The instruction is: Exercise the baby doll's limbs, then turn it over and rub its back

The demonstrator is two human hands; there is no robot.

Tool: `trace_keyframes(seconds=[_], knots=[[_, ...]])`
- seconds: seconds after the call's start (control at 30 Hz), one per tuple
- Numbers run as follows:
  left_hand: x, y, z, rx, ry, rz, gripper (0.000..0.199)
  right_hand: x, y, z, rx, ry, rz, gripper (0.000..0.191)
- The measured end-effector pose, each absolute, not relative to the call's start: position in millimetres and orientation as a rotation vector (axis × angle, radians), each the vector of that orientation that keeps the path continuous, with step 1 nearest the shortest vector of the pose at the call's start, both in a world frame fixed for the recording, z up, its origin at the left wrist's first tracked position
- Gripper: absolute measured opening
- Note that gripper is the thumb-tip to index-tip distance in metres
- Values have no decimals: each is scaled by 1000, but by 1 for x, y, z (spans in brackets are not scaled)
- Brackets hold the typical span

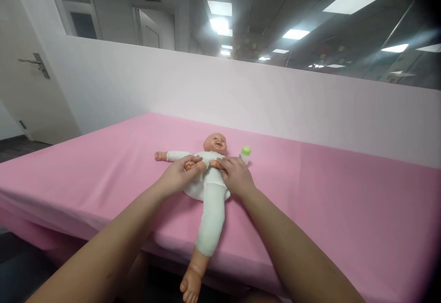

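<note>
A baby doll [210, 188] in white clothes lies on its back on a pink-covered table [327, 211], head away from me. One leg hangs over the front edge, bare foot down. My left hand [179, 174] is closed around the doll's small foot or hand at its chest. My right hand [236, 174] rests on the doll's right side, fingers pressing the white cloth next to another small limb; whether it grips is unclear. A small bottle with a green cap [245, 153] stands just behind my right hand.
A pale pink partition wall [275, 96] runs along the far side of the table, with glass above it. A white door with a handle [34, 64] is at the left. Dark floor shows below the table's front edge.
</note>
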State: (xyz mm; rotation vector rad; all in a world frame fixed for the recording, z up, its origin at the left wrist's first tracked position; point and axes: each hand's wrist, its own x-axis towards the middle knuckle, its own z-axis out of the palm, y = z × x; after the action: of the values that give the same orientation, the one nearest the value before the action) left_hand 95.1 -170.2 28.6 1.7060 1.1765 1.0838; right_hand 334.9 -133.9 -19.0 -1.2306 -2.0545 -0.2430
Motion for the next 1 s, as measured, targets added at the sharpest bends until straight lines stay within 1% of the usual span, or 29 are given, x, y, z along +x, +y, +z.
trace_keyframes(seconds=[0.1,0.27,0.43,0.57,0.67,0.73,0.83,0.93,1.0], knots=[[98,-171,24,1734,1216,1110,62,334,-135,-18,-1237,-2036,-234,37],[91,-186,14,1799,1278,1311,56,348,-137,-13,-1275,-1910,-177,39],[72,-227,-3,1931,1291,1514,53,389,-135,-6,-1507,-1460,-28,54],[56,-267,-31,1949,1259,1616,50,426,-128,-9,-1860,-1122,275,67],[44,-297,-54,1930,1290,1637,50,441,-122,-16,-2018,-1090,447,71],[35,-313,-68,1930,1342,1596,51,444,-119,-19,-2061,-1128,484,73],[26,-328,-84,1950,1398,1505,50,444,-117,-20,-2090,-1164,496,81],[24,-328,-87,1945,1396,1487,50,442,-118,-19,-2083,-1174,457,83],[27,-322,-79,1950,1366,1511,50,438,-119,-18,-2029,-1165,372,84]])
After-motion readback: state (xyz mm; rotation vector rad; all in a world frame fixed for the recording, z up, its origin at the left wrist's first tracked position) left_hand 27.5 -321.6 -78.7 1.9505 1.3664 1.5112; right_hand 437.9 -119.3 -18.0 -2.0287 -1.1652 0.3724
